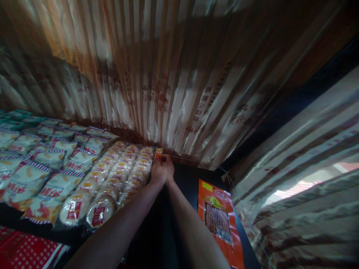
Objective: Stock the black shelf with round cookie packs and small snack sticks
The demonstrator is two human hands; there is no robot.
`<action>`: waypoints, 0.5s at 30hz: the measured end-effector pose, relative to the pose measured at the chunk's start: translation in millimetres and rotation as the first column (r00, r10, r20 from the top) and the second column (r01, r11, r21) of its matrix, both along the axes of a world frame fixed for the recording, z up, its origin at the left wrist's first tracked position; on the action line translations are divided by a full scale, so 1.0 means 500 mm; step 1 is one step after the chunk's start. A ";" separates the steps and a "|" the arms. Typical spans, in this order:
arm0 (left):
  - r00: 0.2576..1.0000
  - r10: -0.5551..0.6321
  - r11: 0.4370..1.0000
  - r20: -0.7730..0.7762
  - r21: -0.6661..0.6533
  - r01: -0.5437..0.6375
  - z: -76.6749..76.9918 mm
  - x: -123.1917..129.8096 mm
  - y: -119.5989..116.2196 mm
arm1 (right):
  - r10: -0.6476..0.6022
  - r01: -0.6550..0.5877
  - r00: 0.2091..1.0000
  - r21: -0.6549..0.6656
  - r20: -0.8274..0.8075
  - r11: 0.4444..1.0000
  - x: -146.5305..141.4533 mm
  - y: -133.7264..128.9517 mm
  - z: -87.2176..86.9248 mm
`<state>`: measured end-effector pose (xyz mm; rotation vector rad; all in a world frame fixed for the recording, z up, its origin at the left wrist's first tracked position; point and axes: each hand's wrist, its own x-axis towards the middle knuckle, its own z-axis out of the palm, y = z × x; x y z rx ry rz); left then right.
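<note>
Both my arms reach forward to the back of a dark shelf. My left hand [159, 171] and my right hand [168, 164] are close together there, fingers closed around a small yellow-and-red packet [158, 152] whose top shows above them. The packet stands upright at the far end, beside the last row of round rice crackers [139, 171] in clear wrappers. How the fingers meet the packet is partly hidden by the backs of my hands. An orange bag of stick-shaped snacks [220, 220] lies flat to the right of my right arm.
White snack bags [53, 185] stand in rows at left, with green bags [17, 116] farther back. A red checked package [28, 248] lies at lower left. Pleated printed curtains [157, 89] hang behind the shelf [183, 173] and at right; a thin cord [246, 213] runs along the right edge.
</note>
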<state>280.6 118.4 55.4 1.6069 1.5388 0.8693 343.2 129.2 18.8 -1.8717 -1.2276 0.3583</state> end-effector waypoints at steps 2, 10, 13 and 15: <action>1.000 0.000 1.000 0.013 -0.022 0.000 -0.001 0.000 -0.001 | 0.002 -0.002 1.000 0.001 -0.004 1.000 0.000 0.001 -0.002; 0.998 0.019 0.999 0.061 -0.046 -0.016 -0.017 0.006 0.006 | -0.003 0.004 0.999 0.034 -0.033 0.999 -0.004 -0.004 -0.008; 0.998 0.020 0.999 0.065 -0.034 -0.018 -0.023 0.007 0.006 | -0.019 0.021 0.999 0.061 -0.033 0.998 -0.005 -0.004 -0.012; 0.998 0.017 1.000 0.063 -0.027 -0.016 -0.024 0.009 0.005 | -0.013 0.015 0.999 0.056 -0.039 0.998 -0.006 -0.002 -0.015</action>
